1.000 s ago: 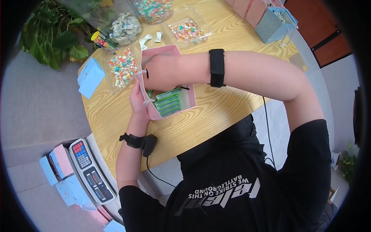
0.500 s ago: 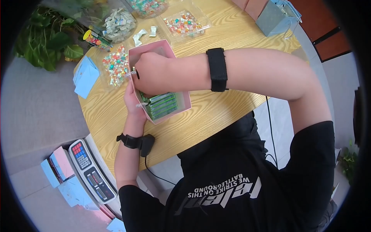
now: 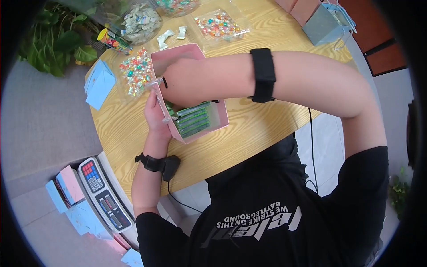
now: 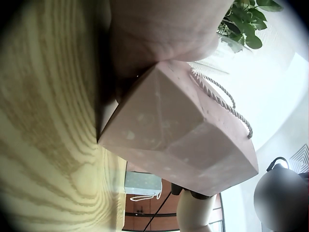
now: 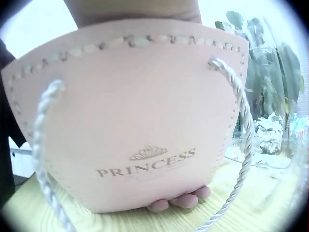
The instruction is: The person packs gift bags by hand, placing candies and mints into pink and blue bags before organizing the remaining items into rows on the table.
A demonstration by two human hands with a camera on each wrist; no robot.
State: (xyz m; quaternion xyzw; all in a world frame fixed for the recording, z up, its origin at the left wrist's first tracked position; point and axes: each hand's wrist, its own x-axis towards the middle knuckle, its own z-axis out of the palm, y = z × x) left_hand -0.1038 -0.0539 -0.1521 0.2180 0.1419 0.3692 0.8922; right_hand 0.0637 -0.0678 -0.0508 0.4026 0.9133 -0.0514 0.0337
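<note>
A pink gift bag with twisted cord handles stands on the table, its mouth open. My left hand holds it at the side, and its fingertips show beneath the base in the right wrist view. Inside lie several green packs in a row, at the side nearest my body. My right hand reaches into the bag over the packs. Its fingers are hidden by the bag wall, so I cannot tell what they hold. The word PRINCESS and a crown mark the bag's side in the right wrist view.
Wrapped candies in a clear tray lie left of the bag, with another candy tray behind. Two white wrapped pieces, a jar of white packets, a colourful tube, blue paper and a blue bag surround it.
The head view has swung slightly. Against the candy tray, the bag has come a little nearer my body, with both hands moving along. The right hand stays inside it.
</note>
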